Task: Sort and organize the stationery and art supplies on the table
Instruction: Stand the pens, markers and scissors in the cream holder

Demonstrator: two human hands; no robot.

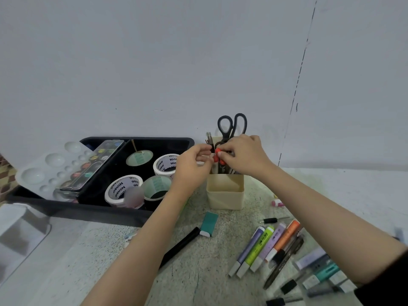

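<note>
Several red-capped pens (217, 155) in beige holder (225, 192), pinched by left hand (193, 165) and right hand (244, 155)

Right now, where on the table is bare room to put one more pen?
Free: between the black marker and the highlighters; right of the cream holder, toward the wall. Crowded: the bottom-right pens and the tape tray.

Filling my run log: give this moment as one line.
left hand and right hand pinch red-tipped pens | at cup | scissors in cup | markers loose
</note>
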